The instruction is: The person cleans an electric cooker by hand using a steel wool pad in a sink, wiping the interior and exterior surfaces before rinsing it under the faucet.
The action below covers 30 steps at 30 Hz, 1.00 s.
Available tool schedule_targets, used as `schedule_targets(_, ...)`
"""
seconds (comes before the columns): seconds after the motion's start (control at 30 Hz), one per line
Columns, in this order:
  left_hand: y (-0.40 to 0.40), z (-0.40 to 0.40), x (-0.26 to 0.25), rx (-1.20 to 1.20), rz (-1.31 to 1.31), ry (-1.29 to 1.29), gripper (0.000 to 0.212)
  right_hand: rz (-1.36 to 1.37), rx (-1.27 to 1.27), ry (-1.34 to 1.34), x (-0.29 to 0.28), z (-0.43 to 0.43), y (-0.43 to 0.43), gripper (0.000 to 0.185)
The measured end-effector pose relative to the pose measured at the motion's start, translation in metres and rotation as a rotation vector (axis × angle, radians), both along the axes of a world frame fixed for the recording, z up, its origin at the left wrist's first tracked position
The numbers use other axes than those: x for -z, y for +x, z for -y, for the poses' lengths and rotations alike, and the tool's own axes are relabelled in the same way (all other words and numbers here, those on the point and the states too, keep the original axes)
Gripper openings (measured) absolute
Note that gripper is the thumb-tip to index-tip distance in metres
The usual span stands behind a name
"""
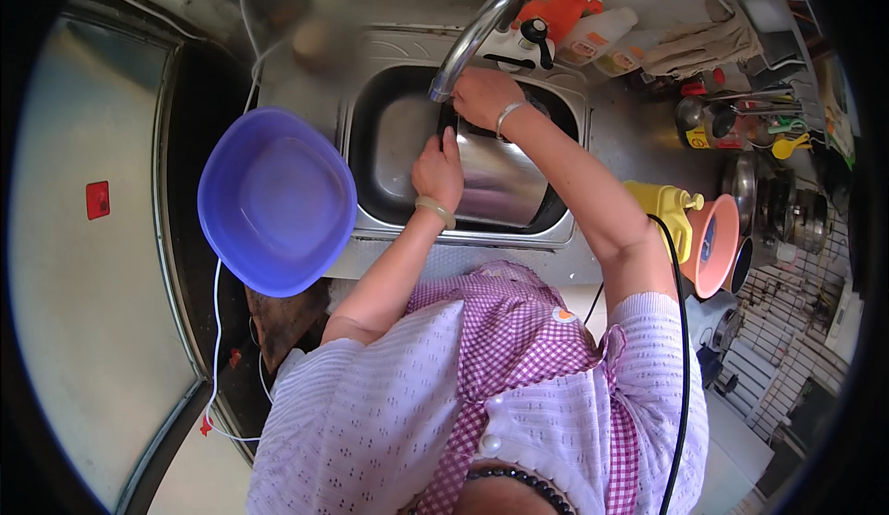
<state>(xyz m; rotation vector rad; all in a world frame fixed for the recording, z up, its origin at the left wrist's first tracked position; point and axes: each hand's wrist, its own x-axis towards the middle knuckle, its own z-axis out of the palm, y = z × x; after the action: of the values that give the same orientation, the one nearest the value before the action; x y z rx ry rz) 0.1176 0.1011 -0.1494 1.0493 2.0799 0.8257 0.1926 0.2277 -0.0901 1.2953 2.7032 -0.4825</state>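
Note:
A shiny metal vessel sits tilted in the stainless steel sink, its smooth side facing up. My left hand holds its left edge, fingers pointing away from me. Past its far edge, my right hand is curled down beside the end of the chrome faucet spout. The right fingertips are hidden, so what they grip does not show. No running water is visible at the spout. Behind the spout is the black faucet lever.
A purple plastic basin stands left of the sink. Detergent bottles and a cloth are at the back right. A yellow jug and a pink basin sit near my right elbow. A black cable hangs by my right arm.

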Motion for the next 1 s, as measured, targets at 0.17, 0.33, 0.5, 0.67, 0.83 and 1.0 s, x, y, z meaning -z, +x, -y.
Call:
schedule_targets(0.17, 0.006, 0.001, -0.004, 0.015, 0.019, 0.020, 0.048, 0.189, 0.132, 0.002, -0.008, 0.004, -0.001, 0.018)
schedule_targets(0.33, 0.003, 0.004, -0.002, -0.023, 0.047, 0.030, 0.047, 0.126, -0.011, 0.161, -0.018, 0.061, 0.008, 0.015)
schedule_targets(0.5, 0.001, 0.004, -0.006, -0.020, 0.078, -0.015, 0.047, 0.090, 0.019, 0.164, -0.008, 0.042, 0.001, 0.014)
schedule_targets(0.67, 0.006, 0.000, -0.013, 0.023, 0.050, 0.003, 0.051, 0.283, 0.282, -0.038, 0.007, -0.022, -0.006, 0.019)
schedule_targets(0.83, 0.000, 0.004, -0.007, -0.022, 0.065, -0.022, 0.051, 0.281, -0.054, 0.070, -0.010, 0.023, -0.005, 0.019)
schedule_targets(1.0, 0.005, 0.003, -0.006, -0.006, 0.093, 0.022, 0.052, 0.282, 0.097, 0.002, -0.021, 0.007, 0.001, 0.017)
